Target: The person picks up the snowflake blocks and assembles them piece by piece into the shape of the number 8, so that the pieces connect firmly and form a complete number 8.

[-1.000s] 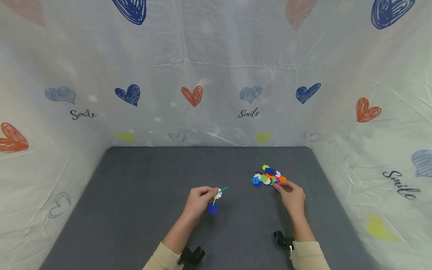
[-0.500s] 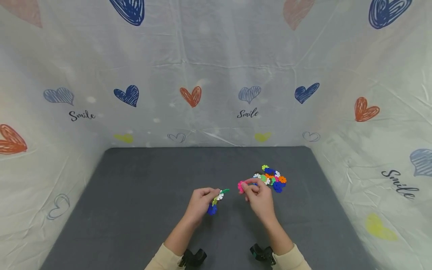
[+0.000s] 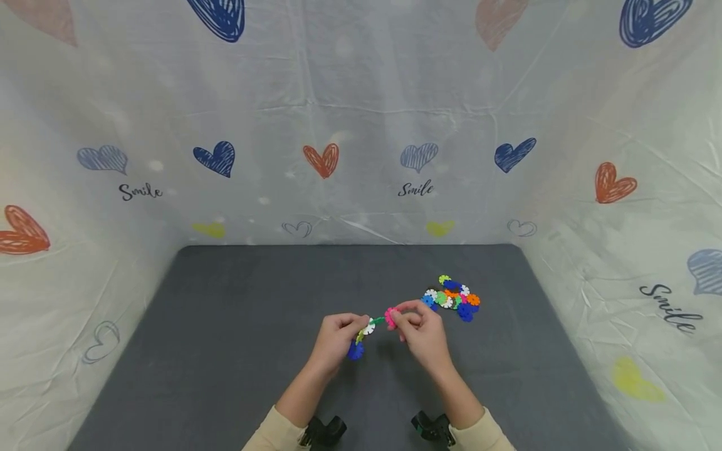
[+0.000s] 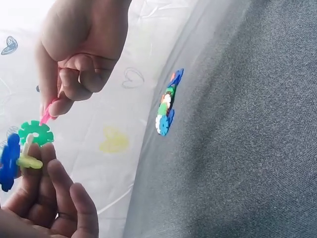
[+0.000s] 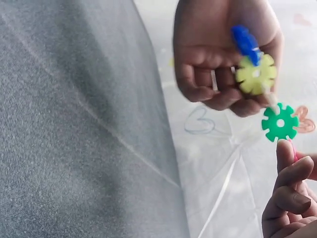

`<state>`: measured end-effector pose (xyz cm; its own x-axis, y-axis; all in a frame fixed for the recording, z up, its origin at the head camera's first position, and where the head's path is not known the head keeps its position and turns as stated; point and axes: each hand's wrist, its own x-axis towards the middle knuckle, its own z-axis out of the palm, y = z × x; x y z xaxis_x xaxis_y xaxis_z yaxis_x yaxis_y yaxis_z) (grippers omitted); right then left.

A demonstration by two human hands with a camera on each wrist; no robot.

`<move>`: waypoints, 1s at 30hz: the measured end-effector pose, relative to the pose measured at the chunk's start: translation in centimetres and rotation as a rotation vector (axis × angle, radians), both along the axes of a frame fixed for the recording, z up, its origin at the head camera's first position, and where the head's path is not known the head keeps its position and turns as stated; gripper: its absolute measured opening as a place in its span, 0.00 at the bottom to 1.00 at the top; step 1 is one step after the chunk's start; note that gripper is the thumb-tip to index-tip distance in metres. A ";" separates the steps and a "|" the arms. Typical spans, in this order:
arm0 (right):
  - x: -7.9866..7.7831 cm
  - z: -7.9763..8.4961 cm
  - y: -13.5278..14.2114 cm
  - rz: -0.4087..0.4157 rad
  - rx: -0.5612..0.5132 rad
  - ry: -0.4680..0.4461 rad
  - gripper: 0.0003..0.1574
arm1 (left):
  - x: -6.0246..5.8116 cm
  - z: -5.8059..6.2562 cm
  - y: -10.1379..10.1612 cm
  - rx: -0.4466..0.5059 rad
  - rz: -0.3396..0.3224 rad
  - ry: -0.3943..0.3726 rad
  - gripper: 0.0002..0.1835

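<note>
Heart-printed sheet [image 3: 361, 75] behind grey table [image 3: 254, 388] with discs [image 3: 448, 302]

Soft, muted light here in the head view, a faint shadow on the dark table [image 3: 237, 376] beneath the right hand [image 3: 424, 337]. Left wrist view, and the curtain [image 4: 94, 124] glares almost white at upper left! Right wrist: the blue disc [image 5: 246, 45] looks blurred.

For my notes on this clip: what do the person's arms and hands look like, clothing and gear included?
The left hand and right hand are ungloved. The left sleeve and right sleeve are plain cream. A chunky black device shows by each cuff, left and right.
</note>
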<state>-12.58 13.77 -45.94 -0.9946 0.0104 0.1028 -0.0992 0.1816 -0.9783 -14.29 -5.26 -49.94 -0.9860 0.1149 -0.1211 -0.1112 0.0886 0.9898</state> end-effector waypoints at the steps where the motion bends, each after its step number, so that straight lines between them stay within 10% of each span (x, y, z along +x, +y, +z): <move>1: 0.0 -0.1 -0.1 0.004 0.004 0.016 0.07 | 0.0 0.0 0.0 0.000 0.004 0.010 0.18; 10: 0.0 -1.1 -0.8 -0.016 -0.025 0.195 0.03 | 0.3 0.1 1.0 -0.050 0.097 0.086 0.14; 18: -1.7 -3.9 0.2 -0.017 0.043 0.208 0.09 | 0.5 -0.3 1.9 0.051 0.231 -0.060 0.16; 30: -1.8 -3.7 1.4 -0.055 -0.015 0.030 0.12 | 0.1 0.9 1.1 -0.102 -0.043 0.045 0.12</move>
<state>-14.38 15.18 -49.64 -0.9890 0.0667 0.1318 -0.1186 0.1728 -0.9778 -14.16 -4.21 -49.02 -0.9851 0.1464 -0.0897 -0.0605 0.1930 0.9793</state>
